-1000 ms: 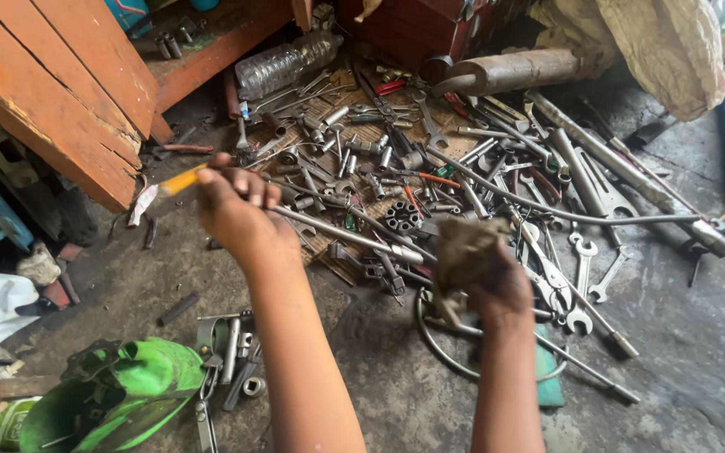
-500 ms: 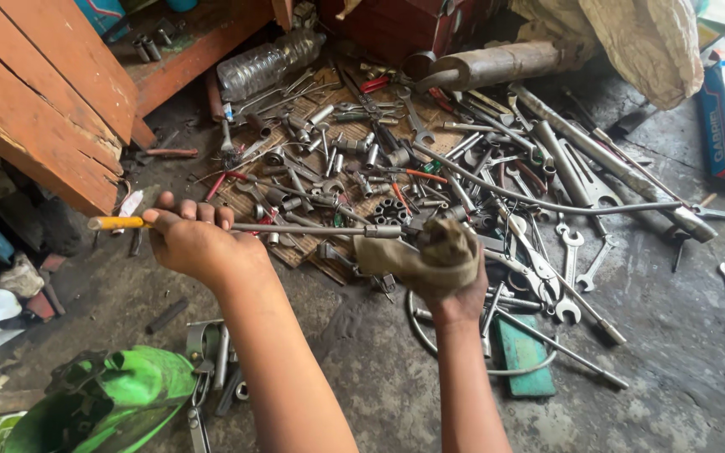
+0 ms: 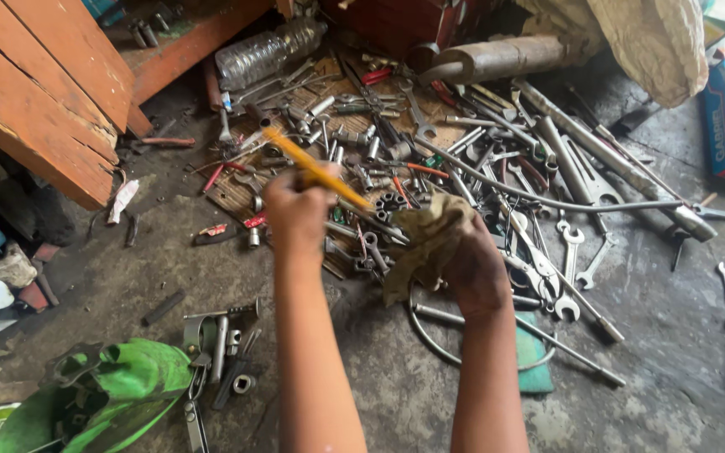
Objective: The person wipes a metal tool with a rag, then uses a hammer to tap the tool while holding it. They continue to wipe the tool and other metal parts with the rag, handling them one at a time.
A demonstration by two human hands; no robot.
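The yellow-handled tool [image 3: 316, 170] hangs above the tool pile [image 3: 463, 159]; it looks stiff, light and likely greasy, best gripped by its handle. The left hand [image 3: 295, 210] is closed around it, the right hand [image 3: 472, 268] clutches a soft rag [image 3: 421, 239] just beside it

Single view only, head-worn camera, looking steeply down and forward at the concrete floor [image 3: 648, 369] from close, arm's-reach range. Both forearms entered from the bottom edge, left hand [image 3: 297, 211] and right hand [image 3: 473, 267] near centre. Scattered tools [image 3: 463, 159] filled the upper middle; no second view shared the scene.
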